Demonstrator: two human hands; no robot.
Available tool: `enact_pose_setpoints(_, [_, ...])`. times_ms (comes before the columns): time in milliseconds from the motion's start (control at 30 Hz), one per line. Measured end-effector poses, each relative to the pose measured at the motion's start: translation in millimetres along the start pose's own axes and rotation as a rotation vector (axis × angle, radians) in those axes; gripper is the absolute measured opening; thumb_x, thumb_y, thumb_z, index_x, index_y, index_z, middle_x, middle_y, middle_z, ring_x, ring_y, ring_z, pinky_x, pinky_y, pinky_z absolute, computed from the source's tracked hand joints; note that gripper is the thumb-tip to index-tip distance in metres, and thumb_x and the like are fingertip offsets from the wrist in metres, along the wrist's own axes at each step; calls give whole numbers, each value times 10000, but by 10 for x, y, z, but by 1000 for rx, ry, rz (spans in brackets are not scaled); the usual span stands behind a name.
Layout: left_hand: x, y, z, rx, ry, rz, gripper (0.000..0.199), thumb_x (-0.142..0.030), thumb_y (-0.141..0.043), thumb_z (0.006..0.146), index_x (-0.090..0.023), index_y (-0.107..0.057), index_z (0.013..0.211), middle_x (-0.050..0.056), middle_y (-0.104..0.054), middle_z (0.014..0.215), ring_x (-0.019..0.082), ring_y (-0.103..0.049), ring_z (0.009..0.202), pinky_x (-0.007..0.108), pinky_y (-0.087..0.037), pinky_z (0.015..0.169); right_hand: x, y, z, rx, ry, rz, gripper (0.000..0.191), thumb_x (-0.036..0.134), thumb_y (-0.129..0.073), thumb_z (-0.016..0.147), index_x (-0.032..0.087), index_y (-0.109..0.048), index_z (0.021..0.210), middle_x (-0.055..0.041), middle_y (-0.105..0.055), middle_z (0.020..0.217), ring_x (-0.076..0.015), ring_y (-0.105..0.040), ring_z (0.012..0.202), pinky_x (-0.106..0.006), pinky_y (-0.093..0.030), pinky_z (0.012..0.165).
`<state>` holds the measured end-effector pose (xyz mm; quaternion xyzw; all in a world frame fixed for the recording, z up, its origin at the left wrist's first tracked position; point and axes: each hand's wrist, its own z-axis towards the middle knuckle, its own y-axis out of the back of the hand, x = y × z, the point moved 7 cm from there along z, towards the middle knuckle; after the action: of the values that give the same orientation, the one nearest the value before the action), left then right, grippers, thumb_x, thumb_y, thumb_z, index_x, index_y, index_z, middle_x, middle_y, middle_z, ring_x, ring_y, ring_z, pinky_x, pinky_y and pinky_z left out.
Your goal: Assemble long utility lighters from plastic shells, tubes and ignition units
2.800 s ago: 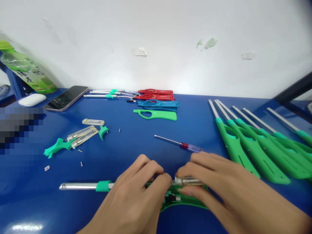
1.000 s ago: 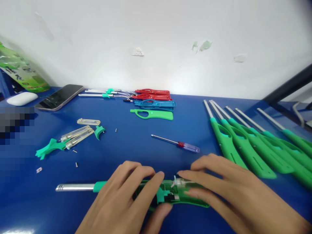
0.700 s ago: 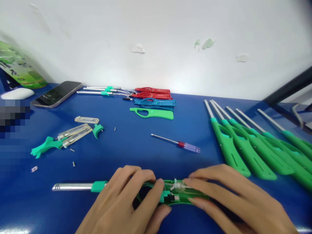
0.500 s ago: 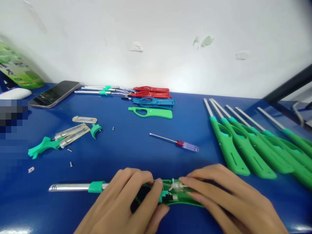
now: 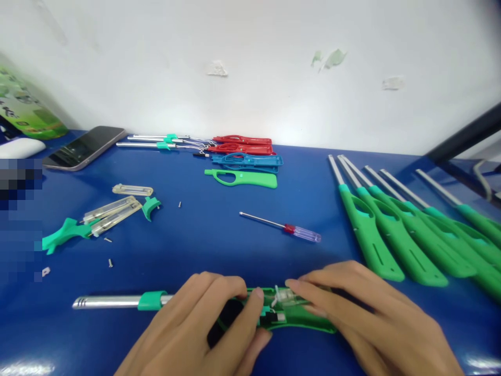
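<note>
An opened green gas lighter (image 5: pixel 305 319) lies crosswise at the front of the table, its metal tube (image 5: pixel 109 302) pointing left through a teal collar (image 5: pixel 151 301). My left hand (image 5: pixel 207 318) grips the middle of the handle, around the trigger loop. Beside its fingertips a black igniter (image 5: pixel 274 316) shows inside the shell. At the shell's right end my right hand (image 5: pixel 364 313) has its fingertips closed on a clear fuel tank (image 5: pixel 287 296) with a white piece at its left end. The tank's right part is hidden under my fingers.
Beyond my hands lies a screwdriver (image 5: pixel 282 227). Several green lighters (image 5: pixel 376 240) fan out at right. Loose fuel tanks (image 5: pixel 117 214), teal parts (image 5: pixel 66 235) and screws (image 5: pixel 110 262) lie at left. Red shells (image 5: pixel 242 150), blue shells (image 5: pixel 250 161) and a phone (image 5: pixel 86 148) sit near the wall.
My right fingers have shifted slightly at the tank, and more of the shell's lower right end shows. My left hand keeps its hold. The whole view has moved a little.
</note>
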<state>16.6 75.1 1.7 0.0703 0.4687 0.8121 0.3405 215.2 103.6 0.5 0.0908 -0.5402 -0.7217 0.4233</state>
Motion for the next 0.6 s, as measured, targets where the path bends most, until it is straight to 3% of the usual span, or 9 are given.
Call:
enact_pose_setpoints(167, [-44,32,20,-84,-85,77,253,-227,-462,1142,-174,-709,1137,13,-701,1022,180,-622,939,328,-465,943,20,11,6,-9,12,0,312,288,-499,1092,333,-710,1316,-4,-767,1145,-131,-743,972,-219,-607,852])
enact_pose_setpoints(467, [-50,-8,7,-81,-124,73,273,-201,-447,1134,-180,-714,1084,-13,-747,964,185,-662,882,347,-522,851,46,-37,48,67,15,-59,323,221,-526,1060,323,-712,1303,0,-766,1112,-126,-753,932,-199,-612,807])
enact_pose_setpoints(600, [-28,-33,-23,-46,-99,55,321,-190,-407,1139,-212,-716,1058,-21,-762,959,180,-695,850,364,-537,837,27,-44,23,45,-6,13,308,307,-516,1073,322,-700,1319,-11,-763,1109,-142,-754,922,-213,-626,784])
